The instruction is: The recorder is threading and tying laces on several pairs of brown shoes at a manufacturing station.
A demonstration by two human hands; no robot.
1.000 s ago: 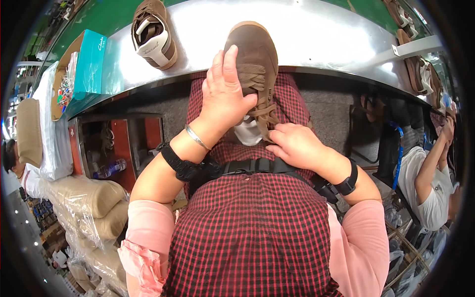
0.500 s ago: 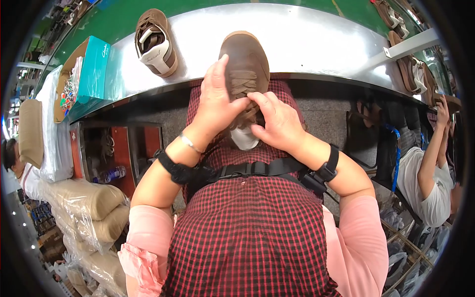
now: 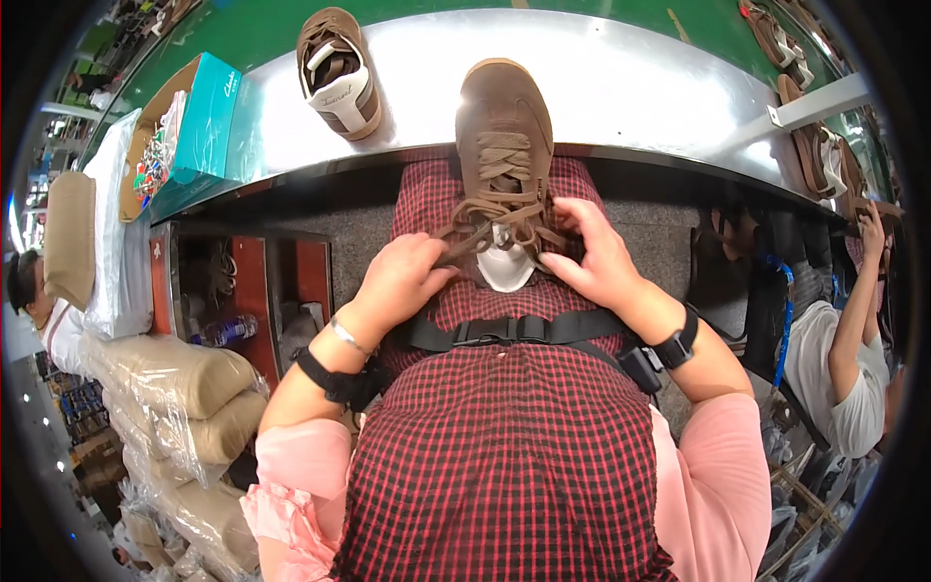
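Note:
A brown suede shoe point(image 3: 502, 136) lies with its toe on the metal table edge point(image 3: 621, 87) and its heel over my lap, white lining showing at the heel. My left hand point(image 3: 402, 281) pinches the brown laces point(image 3: 485, 228) at the shoe's left side. My right hand point(image 3: 593, 254) grips the laces on the right side, by the heel opening. Both wrists wear black bands. A second brown shoe point(image 3: 339, 73) with a white collar rests on the table farther left.
A teal cardboard box point(image 3: 194, 131) holding small items sits at the table's left end. Wrapped beige bundles point(image 3: 184, 388) lie lower left. Another person in a white shirt point(image 3: 849, 359) sits at right. More shoes point(image 3: 815, 145) line the right side.
My left hand came down off the shoe's upper to the laces. My right hand moved up from my chest to the laces, which are now pulled out to both sides.

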